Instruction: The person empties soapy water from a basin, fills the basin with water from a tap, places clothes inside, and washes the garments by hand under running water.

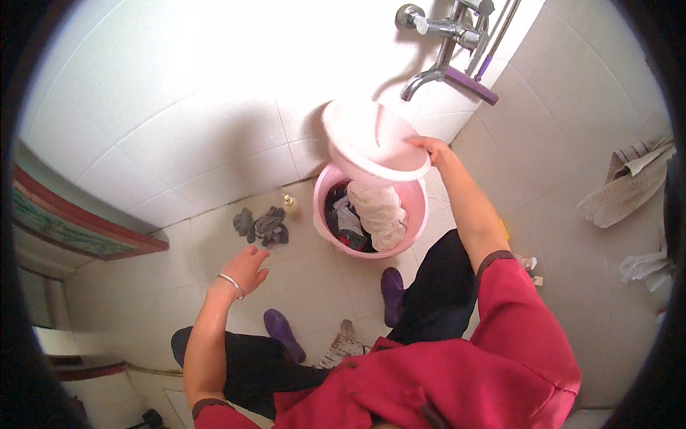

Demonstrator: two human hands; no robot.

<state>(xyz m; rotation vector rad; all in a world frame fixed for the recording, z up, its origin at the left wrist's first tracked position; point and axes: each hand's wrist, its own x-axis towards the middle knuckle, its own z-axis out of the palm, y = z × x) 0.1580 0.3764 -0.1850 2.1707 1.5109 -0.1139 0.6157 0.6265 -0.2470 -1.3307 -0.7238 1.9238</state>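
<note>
My right hand (433, 149) grips the rim of a pale pink basin (350, 136), which is tilted above a larger pink bucket (321, 214). White cloth (379, 218) and dark clothes (346, 225) lie inside that bucket. The basin hides part of the bucket's far rim. My left hand (245, 273) hangs in the air with its fingers apart, holding nothing. Just beyond it, a bunch of dark grey cloth (268, 227) lies on the floor tiles. A small pump bottle (289, 203) stands beside the cloth.
A chrome tap (425, 80) juts from the wall above the basin, with a purple squeegee (471, 86) beside it. Towels (629, 182) hang at the right. A red-edged door (107, 222) stands at the left. My purple shoes (284, 334) are on the tiled floor.
</note>
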